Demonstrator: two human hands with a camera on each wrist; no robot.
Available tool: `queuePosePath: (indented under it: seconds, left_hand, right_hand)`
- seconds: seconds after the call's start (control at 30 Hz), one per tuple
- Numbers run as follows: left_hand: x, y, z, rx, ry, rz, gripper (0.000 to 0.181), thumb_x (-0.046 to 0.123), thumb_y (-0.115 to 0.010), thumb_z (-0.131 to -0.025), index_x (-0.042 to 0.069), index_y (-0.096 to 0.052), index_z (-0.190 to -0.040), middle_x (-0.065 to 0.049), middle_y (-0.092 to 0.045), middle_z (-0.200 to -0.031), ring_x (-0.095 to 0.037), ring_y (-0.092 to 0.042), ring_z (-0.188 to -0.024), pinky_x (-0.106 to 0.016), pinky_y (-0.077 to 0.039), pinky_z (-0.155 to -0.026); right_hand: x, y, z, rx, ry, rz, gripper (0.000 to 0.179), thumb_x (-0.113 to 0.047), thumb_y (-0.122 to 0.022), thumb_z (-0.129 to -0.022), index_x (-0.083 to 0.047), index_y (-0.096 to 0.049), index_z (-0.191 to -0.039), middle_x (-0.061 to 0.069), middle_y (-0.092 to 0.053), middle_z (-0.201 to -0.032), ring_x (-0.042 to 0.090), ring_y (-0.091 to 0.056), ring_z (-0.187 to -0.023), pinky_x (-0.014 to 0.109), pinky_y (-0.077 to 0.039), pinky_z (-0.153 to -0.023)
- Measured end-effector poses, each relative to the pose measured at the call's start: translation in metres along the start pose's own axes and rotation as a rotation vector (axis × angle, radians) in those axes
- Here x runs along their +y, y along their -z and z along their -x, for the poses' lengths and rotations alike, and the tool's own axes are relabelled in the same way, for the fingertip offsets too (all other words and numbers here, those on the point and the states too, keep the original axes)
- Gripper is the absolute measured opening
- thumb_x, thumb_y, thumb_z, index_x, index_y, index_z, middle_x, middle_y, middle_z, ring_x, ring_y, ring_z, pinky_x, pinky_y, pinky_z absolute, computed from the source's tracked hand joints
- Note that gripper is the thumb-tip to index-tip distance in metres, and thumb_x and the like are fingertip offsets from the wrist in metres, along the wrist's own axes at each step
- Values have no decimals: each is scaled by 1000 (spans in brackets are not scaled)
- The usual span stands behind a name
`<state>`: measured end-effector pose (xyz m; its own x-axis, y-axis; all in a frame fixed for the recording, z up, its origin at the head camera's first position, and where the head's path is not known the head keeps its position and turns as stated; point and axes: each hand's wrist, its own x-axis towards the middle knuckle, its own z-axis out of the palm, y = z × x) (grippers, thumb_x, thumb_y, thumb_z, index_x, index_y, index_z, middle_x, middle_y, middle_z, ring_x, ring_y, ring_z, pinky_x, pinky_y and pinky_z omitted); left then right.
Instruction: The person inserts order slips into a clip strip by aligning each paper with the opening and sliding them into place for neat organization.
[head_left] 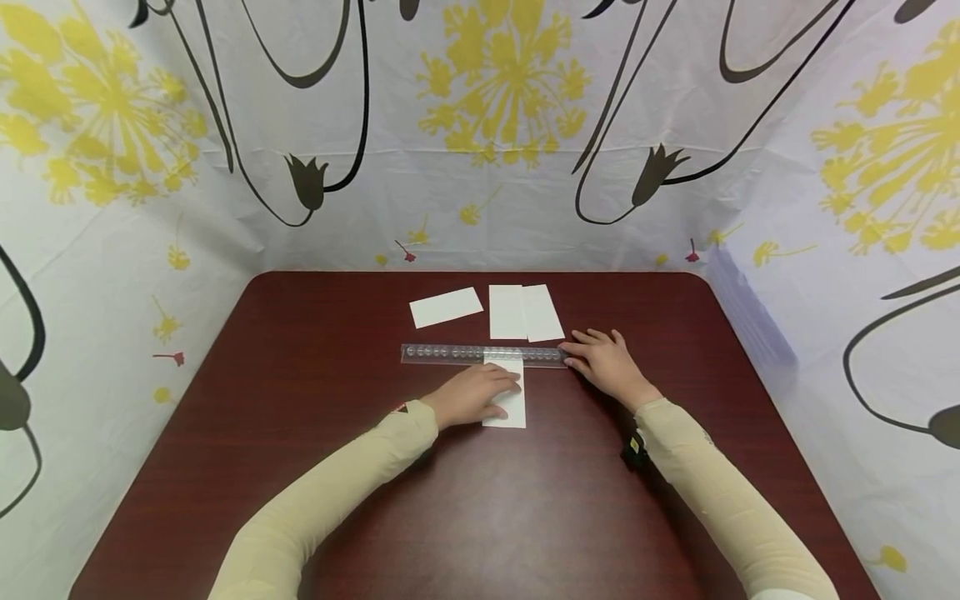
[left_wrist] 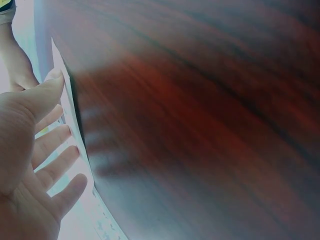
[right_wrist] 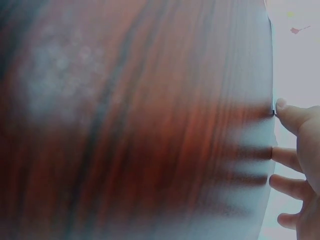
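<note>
A white paper card (head_left: 513,410) lies on the table in the head view, its far end under a clear plastic ruler (head_left: 442,354) with a row of round shapes along it. My left hand (head_left: 471,395) rests on that card with its fingers extended, just below the ruler; in the left wrist view the fingertips and thumb touch the white paper (left_wrist: 74,117). At the ruler's right end, my right hand (head_left: 609,367) touches it with spread fingers. The right wrist view shows the thumb and fingers of the right hand (right_wrist: 305,165) reaching down to the tabletop.
Beyond the ruler lie a tilted white card (head_left: 446,307) and two more white cards, an upright one (head_left: 507,312) and a slanted one (head_left: 543,313), side by side. The dark red table (head_left: 322,333) has rounded far corners. Patterned cloth (head_left: 450,208) hangs around it.
</note>
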<state>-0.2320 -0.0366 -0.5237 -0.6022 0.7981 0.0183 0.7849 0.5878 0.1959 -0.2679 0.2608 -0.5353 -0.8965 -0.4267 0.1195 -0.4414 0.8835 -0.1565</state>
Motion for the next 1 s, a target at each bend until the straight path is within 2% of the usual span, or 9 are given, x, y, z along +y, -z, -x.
queuePosePath:
  seconds: [0.3, 1.0]
  left_hand:
    - [1, -1, 0, -8, 18, 3, 48, 40, -68, -91, 18, -60, -133, 1, -53, -149, -19, -49, -138, -42, -39, -117]
    - [4, -1, -5, -12, 9, 9, 49, 40, -69, -91, 17, -60, -133, 0, -54, -148, -19, -49, -137, -40, -40, -117]
  right_hand:
    - [0, 0, 0, -4, -2, 7, 40, -35, -60, -98, -21, -62, -136, 15, -53, -147, 44, -44, -139, 72, -25, -113]
    - [-1, -2, 0, 0, -1, 5, 40, -34, -60, -98, -20, -62, -136, 15, -53, -147, 44, -45, -138, 72, -27, -112]
